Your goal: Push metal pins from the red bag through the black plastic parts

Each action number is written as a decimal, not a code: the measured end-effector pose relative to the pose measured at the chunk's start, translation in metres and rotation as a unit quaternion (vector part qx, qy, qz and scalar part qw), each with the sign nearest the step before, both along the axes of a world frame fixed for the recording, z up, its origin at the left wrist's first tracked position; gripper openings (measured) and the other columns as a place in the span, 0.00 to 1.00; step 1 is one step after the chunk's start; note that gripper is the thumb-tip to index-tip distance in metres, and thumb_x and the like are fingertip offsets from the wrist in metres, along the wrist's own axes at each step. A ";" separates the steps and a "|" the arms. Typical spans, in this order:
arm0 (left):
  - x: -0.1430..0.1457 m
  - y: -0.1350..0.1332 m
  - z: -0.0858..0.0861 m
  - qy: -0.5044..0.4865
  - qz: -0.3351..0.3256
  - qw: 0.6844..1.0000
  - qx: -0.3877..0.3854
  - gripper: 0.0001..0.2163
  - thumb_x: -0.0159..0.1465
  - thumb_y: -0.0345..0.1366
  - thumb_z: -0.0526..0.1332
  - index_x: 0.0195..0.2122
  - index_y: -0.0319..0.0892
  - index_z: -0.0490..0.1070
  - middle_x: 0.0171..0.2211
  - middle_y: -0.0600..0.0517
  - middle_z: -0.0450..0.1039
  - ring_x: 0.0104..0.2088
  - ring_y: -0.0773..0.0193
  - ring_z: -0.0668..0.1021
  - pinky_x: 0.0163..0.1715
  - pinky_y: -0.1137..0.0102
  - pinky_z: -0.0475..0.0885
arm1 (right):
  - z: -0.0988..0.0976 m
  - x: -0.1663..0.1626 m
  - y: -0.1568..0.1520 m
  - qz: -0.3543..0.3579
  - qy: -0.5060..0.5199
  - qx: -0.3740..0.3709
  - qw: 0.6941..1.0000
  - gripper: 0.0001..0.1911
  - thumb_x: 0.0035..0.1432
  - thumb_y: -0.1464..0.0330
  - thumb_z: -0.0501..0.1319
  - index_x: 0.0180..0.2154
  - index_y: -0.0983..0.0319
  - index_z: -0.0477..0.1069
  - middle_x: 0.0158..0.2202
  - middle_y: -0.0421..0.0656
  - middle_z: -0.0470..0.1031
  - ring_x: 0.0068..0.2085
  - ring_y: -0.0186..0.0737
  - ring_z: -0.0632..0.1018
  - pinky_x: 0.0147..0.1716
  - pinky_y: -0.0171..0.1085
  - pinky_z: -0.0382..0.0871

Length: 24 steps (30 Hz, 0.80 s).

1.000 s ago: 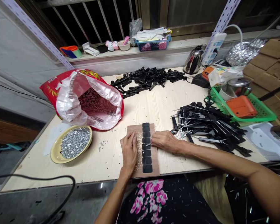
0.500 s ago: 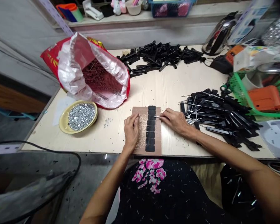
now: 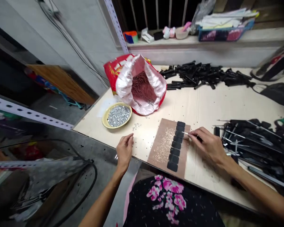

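My left hand [image 3: 125, 150] is over the table's front edge, left of a brown board [image 3: 156, 148]. Its thumb and fingers are drawn together; whatever they may hold is too small to make out. A yellow bowl [image 3: 104, 119] of small silvery metal pieces [image 3: 119, 115] stands beyond that hand, with a few loose pieces [image 3: 136, 126] beside it. On the board lies a column of black rounded pads [image 3: 175, 145], with pale specks to their left. My right hand [image 3: 204, 143] pinches a thin metal-tipped tool [image 3: 185, 133], its tip at the pads' right edge.
A red bag [image 3: 115, 71] of thin brown rods leans behind the bowl. Black plastic parts [image 3: 201, 74] are heaped at the back. More black parts with metal rods [image 3: 255, 145] lie at the right. A metal kettle [image 3: 274, 64] stands at the back right.
My left hand has left the board and moved left toward the bowl side. My right hand still holds the tool at the pads. The view has swung left.
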State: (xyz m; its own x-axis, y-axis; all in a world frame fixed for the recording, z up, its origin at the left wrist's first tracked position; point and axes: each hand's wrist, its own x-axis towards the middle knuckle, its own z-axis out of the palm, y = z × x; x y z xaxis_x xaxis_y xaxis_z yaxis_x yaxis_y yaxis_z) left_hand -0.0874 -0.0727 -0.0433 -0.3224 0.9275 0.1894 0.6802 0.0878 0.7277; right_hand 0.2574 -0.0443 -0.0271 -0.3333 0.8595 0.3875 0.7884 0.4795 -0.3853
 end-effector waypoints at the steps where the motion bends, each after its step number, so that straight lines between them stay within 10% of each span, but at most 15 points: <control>1: -0.006 0.006 -0.004 0.034 -0.004 0.999 0.002 0.13 0.65 0.39 0.54 0.44 0.40 0.73 0.34 0.50 0.73 0.28 0.65 0.75 0.35 0.67 0.71 | 0.003 -0.003 0.000 0.007 0.002 0.006 1.000 0.10 0.64 0.65 0.54 0.39 0.62 0.71 0.36 0.42 0.74 0.32 0.34 0.76 0.30 0.33 0.67; 6: -0.009 0.035 -0.009 0.166 -0.032 0.984 0.054 0.14 0.67 0.36 0.50 0.47 0.39 0.71 0.38 0.46 0.72 0.39 0.60 0.75 0.40 0.67 0.70 | 0.014 -0.015 -0.001 0.030 0.005 0.025 0.999 0.10 0.65 0.67 0.53 0.40 0.62 0.71 0.35 0.42 0.74 0.33 0.34 0.76 0.29 0.32 0.69; 14: 0.005 0.065 -0.012 0.321 -0.100 0.941 -0.044 0.13 0.67 0.38 0.49 0.45 0.46 0.73 0.37 0.49 0.69 0.30 0.64 0.72 0.26 0.71 0.61 | 0.014 -0.022 -0.003 0.038 -0.004 0.025 0.999 0.10 0.65 0.67 0.53 0.40 0.61 0.72 0.36 0.41 0.74 0.33 0.34 0.77 0.30 0.32 0.69; 24: 0.010 0.074 -0.030 0.181 -0.132 0.974 0.035 0.08 0.63 0.31 0.54 0.36 0.40 0.73 0.37 0.45 0.69 0.31 0.62 0.72 0.27 0.68 0.60 | 0.014 -0.016 -0.016 0.039 0.002 0.008 0.999 0.09 0.62 0.65 0.57 0.41 0.58 0.73 0.38 0.43 0.75 0.34 0.38 0.77 0.31 0.37 0.70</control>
State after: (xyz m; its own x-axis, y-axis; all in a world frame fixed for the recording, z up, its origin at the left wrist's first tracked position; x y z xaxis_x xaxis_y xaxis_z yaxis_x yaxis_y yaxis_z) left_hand -0.0779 0.0016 -0.0730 0.0251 0.9497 0.3123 0.8851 -0.1664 0.4346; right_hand 0.2412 -0.0603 -0.0126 -0.3976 0.8248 0.4020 0.7471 0.5454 -0.3801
